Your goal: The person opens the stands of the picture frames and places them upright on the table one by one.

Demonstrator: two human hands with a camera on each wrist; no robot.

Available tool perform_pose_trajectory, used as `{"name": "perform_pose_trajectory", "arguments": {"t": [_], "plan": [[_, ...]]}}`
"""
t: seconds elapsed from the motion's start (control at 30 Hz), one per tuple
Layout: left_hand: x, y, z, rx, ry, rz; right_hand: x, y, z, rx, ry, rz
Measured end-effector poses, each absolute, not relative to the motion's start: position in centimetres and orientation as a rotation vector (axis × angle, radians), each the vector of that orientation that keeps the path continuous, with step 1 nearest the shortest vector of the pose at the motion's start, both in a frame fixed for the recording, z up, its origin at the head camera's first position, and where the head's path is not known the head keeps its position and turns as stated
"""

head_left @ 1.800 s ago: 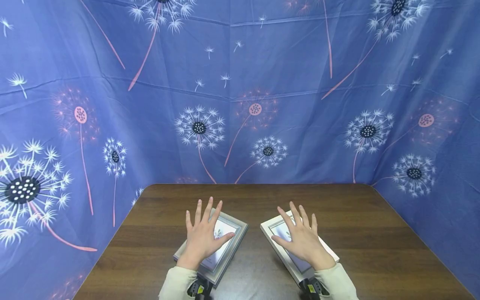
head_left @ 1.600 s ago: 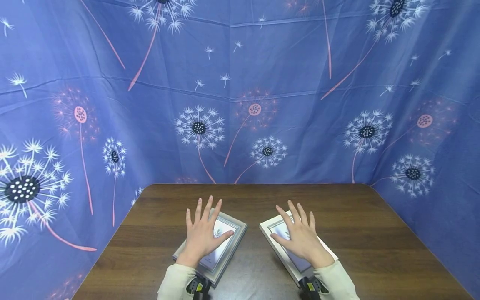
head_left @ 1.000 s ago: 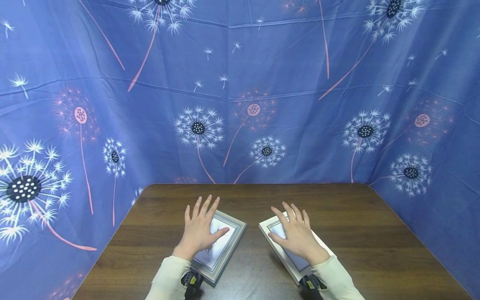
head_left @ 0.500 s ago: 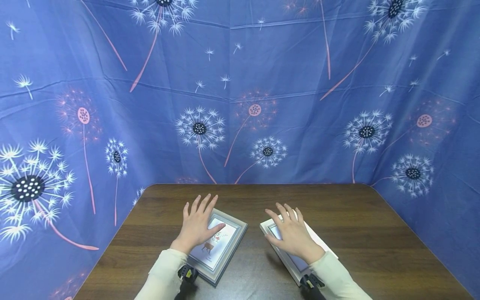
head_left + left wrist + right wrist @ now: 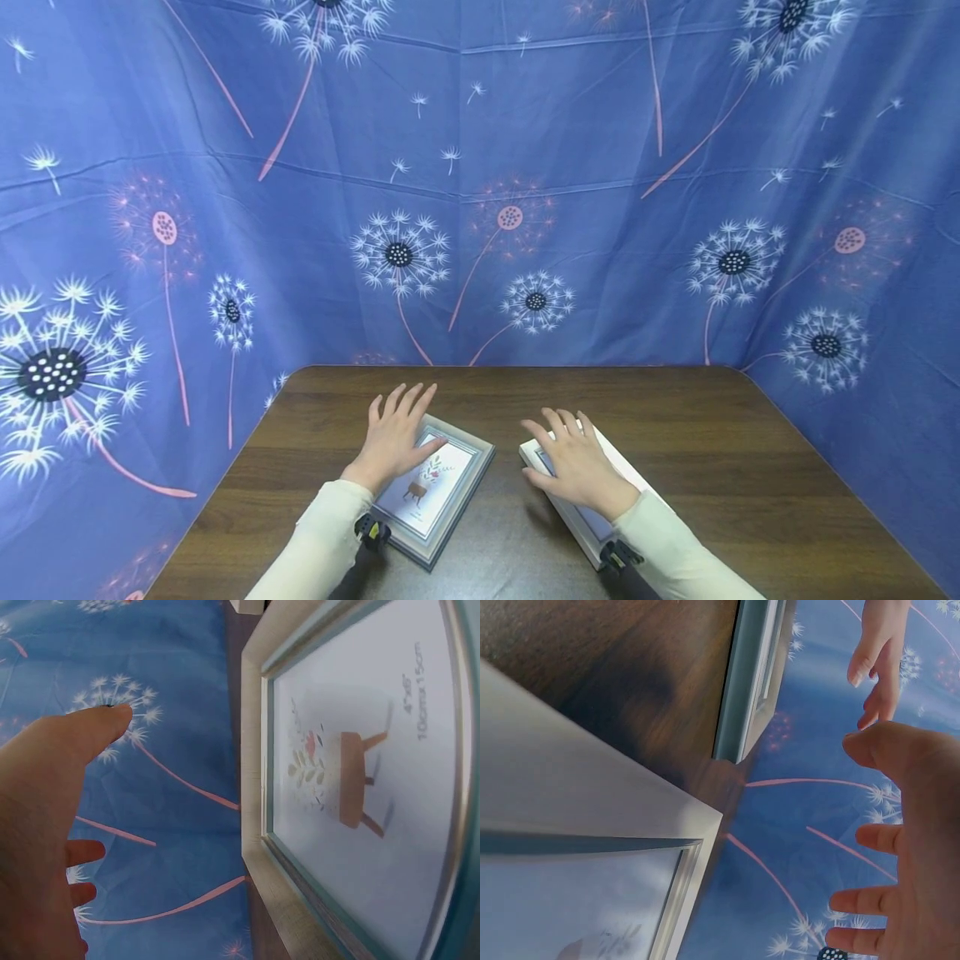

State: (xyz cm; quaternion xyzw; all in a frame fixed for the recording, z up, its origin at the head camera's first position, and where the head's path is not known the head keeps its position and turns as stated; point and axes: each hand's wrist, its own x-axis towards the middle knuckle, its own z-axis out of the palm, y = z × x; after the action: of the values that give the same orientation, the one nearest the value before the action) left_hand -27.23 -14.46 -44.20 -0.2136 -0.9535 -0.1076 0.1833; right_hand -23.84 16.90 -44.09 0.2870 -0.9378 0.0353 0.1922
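Observation:
Two picture frames lie face up and angled on the wooden table. Over the upper left part of the left picture frame [image 5: 448, 517], grey-blue and silver with a printed stool and flowers, hovers my left hand [image 5: 390, 446], fingers spread and holding nothing. The left wrist view shows its print [image 5: 352, 780] beside my thumb. My right hand [image 5: 581, 468] is above the right picture frame [image 5: 637, 475], paler at its edges, and covers much of it. Its fingers are spread and slightly bent, with nothing in them. In the right wrist view a white frame corner [image 5: 697, 817] shows below the palm.
The brown wooden table [image 5: 495, 392] runs back to a blue cloth [image 5: 480, 167] with dandelion prints, which hangs behind and at both sides. A strip of tabletop separates the two frames. Each wrist wears a small black camera mount [image 5: 371, 530].
My left hand has drifted left and slightly away, baring more of the left picture. My right hand has moved left across the right frame. Both picture frames stay in place.

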Motion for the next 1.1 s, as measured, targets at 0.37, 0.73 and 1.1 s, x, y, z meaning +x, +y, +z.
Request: {"name": "perform_pose_trajectory", "arguments": {"t": [0.37, 0.73, 1.1], "plan": [[-28.5, -14.6, -44.2, -0.693, -2.695, -0.278, -24.3, 16.0, -44.0, 0.850, -2.623, 0.059], [-29.8, -14.8, -44.5, -0.802, -2.743, -0.237, -24.5, 15.0, -44.2, 0.947, -2.504, -0.035], [-31.3, -14.6, -44.9, -0.918, -2.775, -0.117, -24.6, 14.3, -44.3, 1.029, -2.485, -0.074]]}}
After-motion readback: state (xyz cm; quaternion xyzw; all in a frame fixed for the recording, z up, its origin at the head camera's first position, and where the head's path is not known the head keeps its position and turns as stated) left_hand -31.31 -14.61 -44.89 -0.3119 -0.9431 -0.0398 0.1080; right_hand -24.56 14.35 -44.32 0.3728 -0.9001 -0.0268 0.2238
